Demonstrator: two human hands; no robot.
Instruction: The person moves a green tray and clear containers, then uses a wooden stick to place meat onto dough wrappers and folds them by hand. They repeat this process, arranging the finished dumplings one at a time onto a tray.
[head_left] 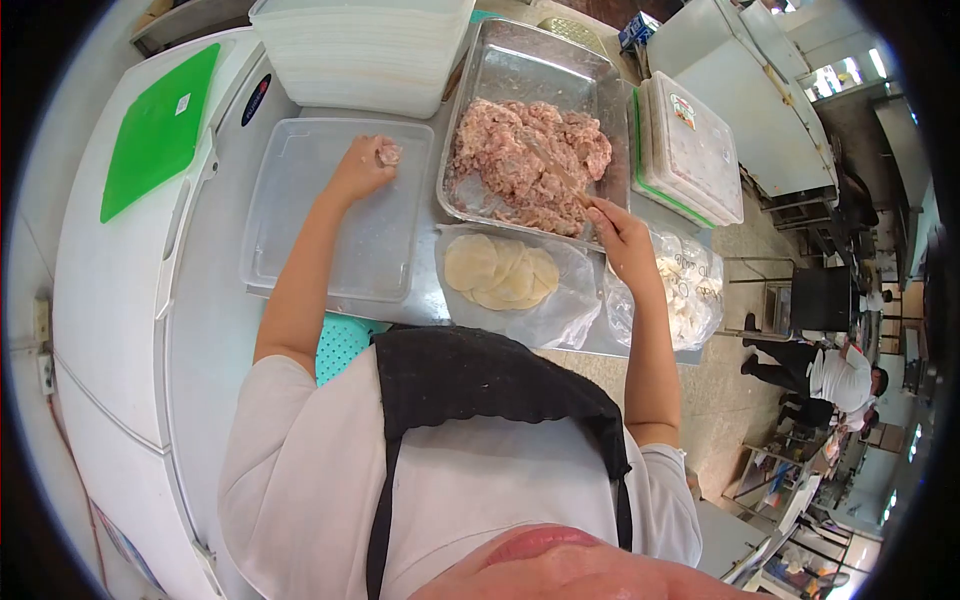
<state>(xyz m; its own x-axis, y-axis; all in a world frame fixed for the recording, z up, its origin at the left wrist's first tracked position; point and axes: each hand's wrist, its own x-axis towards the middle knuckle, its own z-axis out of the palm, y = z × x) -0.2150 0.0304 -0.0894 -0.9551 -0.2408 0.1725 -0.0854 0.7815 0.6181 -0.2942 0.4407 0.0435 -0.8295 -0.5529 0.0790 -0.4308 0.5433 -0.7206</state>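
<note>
My left hand [362, 170] is curled over a translucent plastic tray [300, 245], fingers closed round a small dumpling [390, 154] with pinkish filling. The fingers partly hide it. In my right hand [622, 240] is the end of a thin, flat stick [560, 172], whose far part lies in the ground meat [490, 140]. A deep metal pan [530, 75] holds this meat. Just below the pan, round pale dough wrappers [500, 272] overlap on a sheet of clear plastic [570, 310]. Near my right forearm lies a plastic bag [690, 290] with pale contents.
Stacked translucent containers [360, 60] stand behind the tray. Lidded boxes [695, 150] sit right of the pan. A green cutting board [160, 130] lies on the white appliance [110, 300] at left. Another person [845, 380] stands far right.
</note>
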